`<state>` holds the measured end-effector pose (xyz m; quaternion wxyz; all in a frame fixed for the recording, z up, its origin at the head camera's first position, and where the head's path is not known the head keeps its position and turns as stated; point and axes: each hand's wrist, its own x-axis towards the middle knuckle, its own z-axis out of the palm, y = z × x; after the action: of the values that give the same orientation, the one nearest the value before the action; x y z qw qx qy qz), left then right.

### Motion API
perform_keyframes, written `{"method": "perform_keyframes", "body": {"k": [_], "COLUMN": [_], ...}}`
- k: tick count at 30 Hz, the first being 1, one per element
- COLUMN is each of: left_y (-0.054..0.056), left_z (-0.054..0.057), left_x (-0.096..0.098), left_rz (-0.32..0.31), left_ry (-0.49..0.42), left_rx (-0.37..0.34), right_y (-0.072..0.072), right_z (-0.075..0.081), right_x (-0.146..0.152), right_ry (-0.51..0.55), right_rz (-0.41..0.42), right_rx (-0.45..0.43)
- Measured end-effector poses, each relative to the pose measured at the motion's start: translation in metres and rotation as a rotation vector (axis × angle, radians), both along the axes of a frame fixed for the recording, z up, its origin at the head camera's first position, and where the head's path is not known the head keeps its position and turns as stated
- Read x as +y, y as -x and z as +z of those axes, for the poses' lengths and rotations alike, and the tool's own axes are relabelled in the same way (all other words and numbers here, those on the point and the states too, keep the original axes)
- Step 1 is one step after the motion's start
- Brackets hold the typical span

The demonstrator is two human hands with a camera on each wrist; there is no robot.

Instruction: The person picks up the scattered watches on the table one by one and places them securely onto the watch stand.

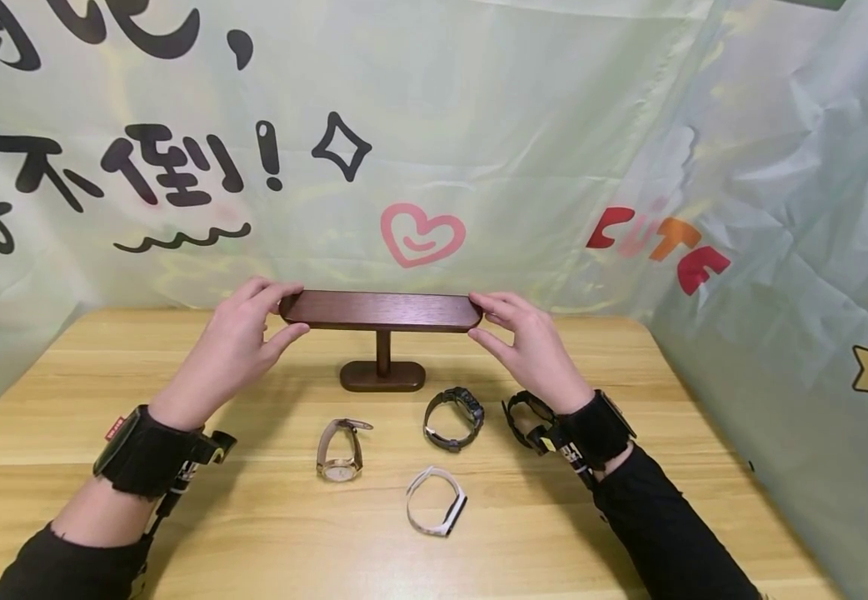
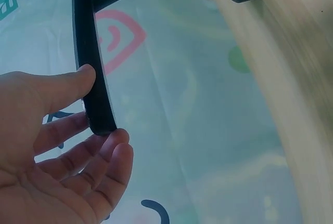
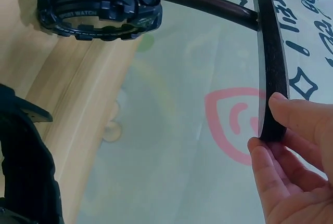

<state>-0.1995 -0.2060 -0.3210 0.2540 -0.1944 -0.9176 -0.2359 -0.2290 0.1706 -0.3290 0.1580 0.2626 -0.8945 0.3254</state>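
Toward the far side of the wooden table (image 1: 554,542), we have the brown stand (image 1: 384,346) upright ahead of us.
Its long top bar (image 1: 383,311) runs left to right: our left hand (image 1: 242,329) pinches one end, our right hand (image 1: 531,340) the other, neither nearer. Closer to us lie a chunky black watch (image 1: 472,404) and a white band (image 1: 447,527).

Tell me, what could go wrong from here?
Both hands hold only the ends of the top bar of the stand, so uneven lifting might tip it. A black watch sits close in front of the base, so pulling the stand nearer could bump it.
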Motion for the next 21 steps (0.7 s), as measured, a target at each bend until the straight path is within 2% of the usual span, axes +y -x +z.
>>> {"method": "perform_keyframes", "body": {"k": [5,10,14,21], "left_y": [-0.001,-0.002,-0.002,-0.003], "left_z": [0.001,0.002,0.003,0.002], "left_x": [0.0,0.001,0.001,0.0], "left_rz": [0.003,0.002,0.0,-0.008], "left_ry": [0.003,0.01,0.011,0.002], "left_rx": [0.004,0.001,0.0,0.023], "right_y": [0.002,0.002,0.001,-0.001], "right_z": [0.002,0.009,0.013,0.007], "right_x": [0.004,0.018,0.03,0.031], "right_ry": [-0.001,-0.05,-0.175,-0.357], "right_rz": [0.016,0.038,0.069,0.21], "right_rx": [-0.033,-0.18,-0.286,-0.44]}}
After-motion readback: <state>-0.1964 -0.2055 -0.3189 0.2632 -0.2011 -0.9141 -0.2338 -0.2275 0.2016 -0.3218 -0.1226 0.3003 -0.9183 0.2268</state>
